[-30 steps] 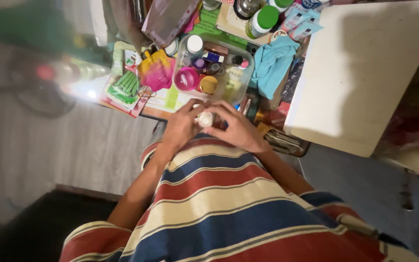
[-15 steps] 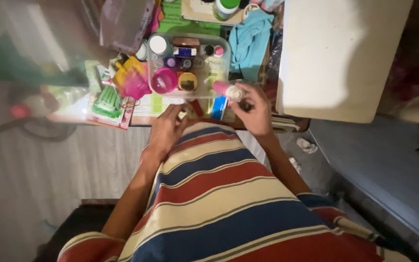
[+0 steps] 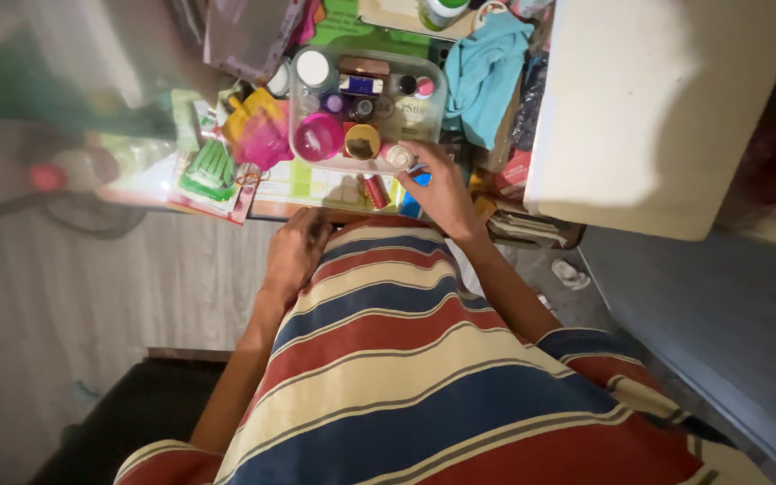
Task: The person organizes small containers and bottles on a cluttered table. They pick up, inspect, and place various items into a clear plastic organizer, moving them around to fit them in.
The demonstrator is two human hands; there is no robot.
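At the near edge of the clear plastic tray, the right hand holds a small white round container pinched between fingertips and thumb, the container sitting just at the tray's near rim. The tray is crowded with small jars and lids, including a pink cup and a yellow-rimmed cup, leaving little free room inside. Just below the tray's near rim lies a small red cylinder on a printed sheet; to the right of the tray a blue cloth is bunched against it, and beyond that a white panel bounds the space. To the left of the tray lies a green comb-like item. The left hand rests below the tray at the table edge, fingers curled loosely inward; whether it grips anything cannot be told. The right forearm extends straight up from the striped shirt.
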